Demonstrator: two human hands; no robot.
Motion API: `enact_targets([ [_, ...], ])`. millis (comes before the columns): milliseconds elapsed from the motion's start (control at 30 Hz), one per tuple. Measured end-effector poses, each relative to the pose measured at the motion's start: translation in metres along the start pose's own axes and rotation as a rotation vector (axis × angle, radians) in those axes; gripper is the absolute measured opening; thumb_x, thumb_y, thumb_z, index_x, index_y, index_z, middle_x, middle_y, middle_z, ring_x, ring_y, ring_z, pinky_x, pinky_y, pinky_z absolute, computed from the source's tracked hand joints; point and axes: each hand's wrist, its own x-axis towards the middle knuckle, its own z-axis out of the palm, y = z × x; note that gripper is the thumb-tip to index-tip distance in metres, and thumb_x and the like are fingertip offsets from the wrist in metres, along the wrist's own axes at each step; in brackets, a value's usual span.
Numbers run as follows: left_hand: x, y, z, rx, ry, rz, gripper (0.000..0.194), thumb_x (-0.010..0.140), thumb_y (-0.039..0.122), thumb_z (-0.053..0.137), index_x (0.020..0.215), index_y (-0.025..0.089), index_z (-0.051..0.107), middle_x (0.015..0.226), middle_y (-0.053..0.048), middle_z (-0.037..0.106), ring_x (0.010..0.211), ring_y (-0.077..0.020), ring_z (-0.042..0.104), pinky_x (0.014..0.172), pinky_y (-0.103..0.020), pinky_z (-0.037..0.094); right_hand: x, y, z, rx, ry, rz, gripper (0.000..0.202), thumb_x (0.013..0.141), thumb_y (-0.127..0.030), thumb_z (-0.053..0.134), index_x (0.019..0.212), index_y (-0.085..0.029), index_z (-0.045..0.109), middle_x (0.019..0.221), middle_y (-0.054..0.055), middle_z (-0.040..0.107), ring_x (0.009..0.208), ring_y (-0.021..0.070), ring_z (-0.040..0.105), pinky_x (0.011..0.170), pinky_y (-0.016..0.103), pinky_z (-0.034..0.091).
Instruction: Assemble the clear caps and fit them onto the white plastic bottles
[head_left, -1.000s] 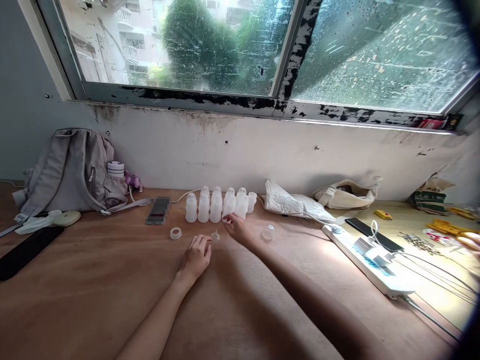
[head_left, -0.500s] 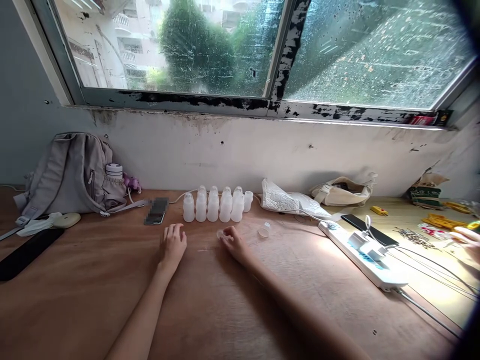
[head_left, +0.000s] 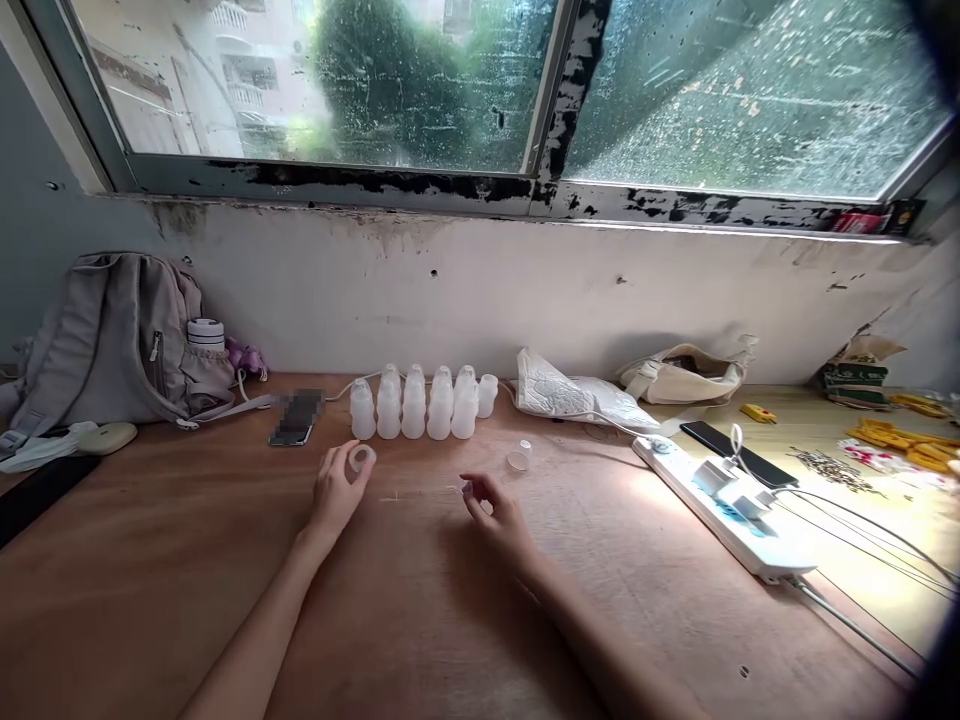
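My left hand (head_left: 337, 492) is closed, pinching a translucent white ring (head_left: 363, 457) between thumb and fingers just above the wooden table. My right hand (head_left: 496, 515) is closed at the fingertips around a small clear piece (head_left: 466, 487), too small to make out fully. Behind the hands stands a cluster of several frosted white bottles (head_left: 413, 405) with clear domed tops. At the right end of that cluster, a shorter bottle (head_left: 487, 396) shows no dome. A clear cap (head_left: 519, 456) lies on the table beyond my right hand.
A phone (head_left: 297, 418) and a grey backpack (head_left: 135, 340) lie to the left. White padded packaging (head_left: 559, 385), a cloth bag (head_left: 682, 375) and a power strip (head_left: 720, 510) with plugs and cables are at right. A black phone (head_left: 739, 455) lies behind the strip.
The translucent ring now shows in my left hand. My right hand has moved right and slightly nearer, holding the small clear piece. The camera view has shifted slightly. The hand at the right edge has left view.
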Motion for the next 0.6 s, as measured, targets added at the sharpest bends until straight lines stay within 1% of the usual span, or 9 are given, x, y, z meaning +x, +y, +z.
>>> enact_targets([
  [33,-0.004,0.010,0.003,-0.100,-0.030,-0.004,0.036,0.077,0.037,0.050,0.106,0.017,0.053,0.096,-0.008,0.055,0.082,-0.0187,0.055,0.075,-0.031,0.045,-0.001,-0.001,0.000,0.016,0.000,0.011,0.020,0.079,-0.022,0.045,0.096,-0.018,0.053,0.071,0.002,0.057,0.063,0.0127,0.053,0.062,0.025,0.045],
  [100,-0.015,0.031,0.009,-0.292,-0.142,-0.032,0.037,0.077,0.039,0.050,0.109,0.019,0.052,0.098,-0.007,0.053,0.072,-0.0144,0.056,0.069,-0.029,0.047,-0.003,-0.004,0.001,0.039,-0.004,0.026,0.020,0.079,-0.023,0.046,0.096,-0.018,0.053,0.072,0.002,0.057,0.063,0.0127,0.054,0.062,0.025,0.045],
  [133,-0.021,0.040,0.012,-0.407,-0.206,-0.049,0.037,0.077,0.038,0.050,0.109,0.020,0.052,0.101,-0.007,0.052,0.074,-0.0138,0.056,0.069,-0.028,0.048,-0.004,-0.005,0.001,0.047,-0.003,0.029,0.019,0.079,-0.023,0.046,0.096,-0.018,0.053,0.072,0.002,0.057,0.063,0.0128,0.054,0.062,0.025,0.045],
  [200,-0.033,0.056,0.018,-0.638,-0.300,-0.089,0.035,0.077,0.036,0.052,0.107,0.018,0.051,0.104,-0.008,0.052,0.085,-0.0152,0.057,0.073,-0.027,0.048,-0.005,-0.009,0.001,0.052,-0.008,0.024,0.019,0.079,-0.023,0.046,0.096,-0.019,0.053,0.072,0.002,0.057,0.063,0.0128,0.053,0.063,0.026,0.045],
  [233,-0.038,0.061,0.020,-0.729,-0.348,-0.114,0.036,0.076,0.035,0.054,0.107,0.018,0.050,0.103,-0.008,0.053,0.088,-0.0160,0.056,0.076,-0.028,0.048,-0.006,-0.011,0.001,0.053,-0.010,0.018,0.018,0.079,-0.022,0.047,0.096,-0.019,0.053,0.072,0.002,0.057,0.063,0.0129,0.053,0.063,0.026,0.046],
  [300,-0.046,0.069,0.023,-0.845,-0.430,-0.159,0.037,0.073,0.033,0.058,0.105,0.017,0.049,0.099,-0.007,0.057,0.089,-0.0165,0.057,0.078,-0.029,0.048,-0.007,-0.016,0.001,0.055,-0.019,0.008,0.018,0.078,-0.022,0.047,0.095,-0.020,0.053,0.072,0.002,0.058,0.063,0.0133,0.053,0.063,0.027,0.046],
  [367,-0.050,0.073,0.024,-0.889,-0.482,-0.192,0.038,0.071,0.032,0.061,0.103,0.017,0.049,0.096,-0.007,0.059,0.087,-0.0163,0.058,0.079,-0.031,0.048,-0.007,-0.022,0.001,0.059,-0.031,-0.004,0.017,0.077,-0.022,0.049,0.094,-0.021,0.053,0.072,0.002,0.058,0.063,0.0138,0.053,0.062,0.027,0.046],
  [467,-0.052,0.075,0.022,-0.875,-0.506,-0.215,0.038,0.070,0.031,0.062,0.102,0.017,0.049,0.097,-0.007,0.059,0.088,-0.0165,0.058,0.080,-0.032,0.048,-0.009,-0.029,0.000,0.096,-0.069,-0.010,0.016,0.077,-0.022,0.050,0.093,-0.021,0.054,0.073,0.002,0.060,0.064,0.0142,0.055,0.062,0.028,0.046],
  [600,-0.049,0.077,0.017,-0.794,-0.506,-0.211,0.036,0.070,0.030,0.061,0.103,0.018,0.051,0.099,-0.006,0.059,0.094,-0.0180,0.056,0.082,-0.032,0.048,-0.011,-0.034,-0.002,0.250,-0.170,0.026,0.021,0.078,-0.020,0.048,0.099,-0.022,0.052,0.084,0.003,0.062,0.076,0.0159,0.058,0.072,0.031,0.047],
])
